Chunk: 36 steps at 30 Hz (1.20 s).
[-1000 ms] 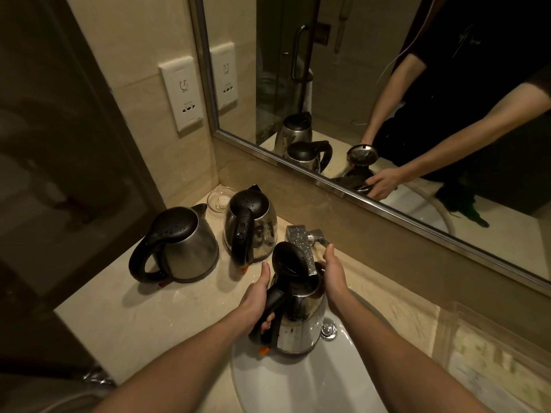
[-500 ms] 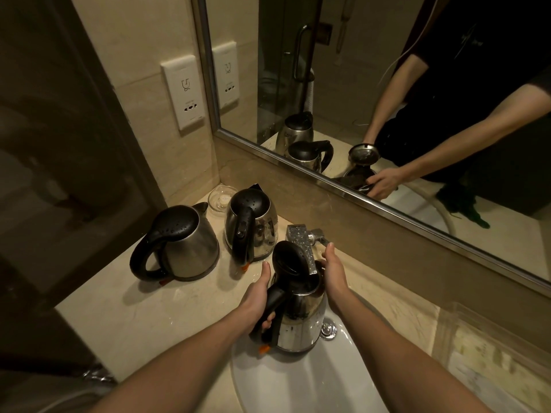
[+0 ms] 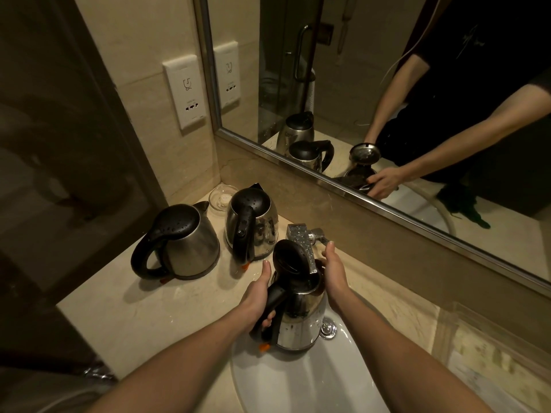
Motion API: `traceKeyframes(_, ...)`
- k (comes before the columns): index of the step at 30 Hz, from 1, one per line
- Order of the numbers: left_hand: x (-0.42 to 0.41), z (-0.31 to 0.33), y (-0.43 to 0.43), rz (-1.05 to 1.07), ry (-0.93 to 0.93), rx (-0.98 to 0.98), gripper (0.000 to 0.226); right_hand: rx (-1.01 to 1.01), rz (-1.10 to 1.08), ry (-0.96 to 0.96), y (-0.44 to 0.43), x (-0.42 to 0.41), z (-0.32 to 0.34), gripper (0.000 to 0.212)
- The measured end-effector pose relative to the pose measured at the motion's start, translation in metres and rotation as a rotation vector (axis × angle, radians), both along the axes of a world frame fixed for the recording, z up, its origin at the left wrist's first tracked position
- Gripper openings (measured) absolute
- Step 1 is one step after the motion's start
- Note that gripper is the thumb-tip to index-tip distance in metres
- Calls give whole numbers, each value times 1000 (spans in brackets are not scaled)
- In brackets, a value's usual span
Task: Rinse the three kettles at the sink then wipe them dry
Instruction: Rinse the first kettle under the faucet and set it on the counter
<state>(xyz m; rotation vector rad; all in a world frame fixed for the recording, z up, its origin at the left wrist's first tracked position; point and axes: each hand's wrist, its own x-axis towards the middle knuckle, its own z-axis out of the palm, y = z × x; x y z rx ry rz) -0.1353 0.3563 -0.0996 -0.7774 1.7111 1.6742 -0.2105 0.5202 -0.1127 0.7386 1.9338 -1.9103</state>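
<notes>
With my left grip (image 3: pixel 259 296) curled round the handle (image 3: pixel 275 299) of the open kettle (image 3: pixel 301 323) in the sink (image 3: pixel 298 383) under the tap (image 3: pixel 301 239) and my right grip (image 3: pixel 335 278) cupping its side, I fear the wet steel slipping and banging the tap.

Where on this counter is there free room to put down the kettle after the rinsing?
The widest bare counter lies left of the sink, in front of the left kettle and middle kettle. A bare strip runs right of the sink. The back corner is crowded: both kettles, glass dish, faucet.
</notes>
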Motion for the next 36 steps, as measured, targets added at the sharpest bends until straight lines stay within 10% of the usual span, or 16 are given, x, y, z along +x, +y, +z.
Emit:
traceKeyframes(6,0,4,1,6,-15,2,92,-3,14,14,2,-1,-1,77)
traceKeyframes(17,2,1,0,4,-16,3,100,1,-4,6,-1,-3,-11,122)
traceKeyframes(36,0,5,-2,7,-26,15,100,14,-5,24,-5,-1,-3,115)
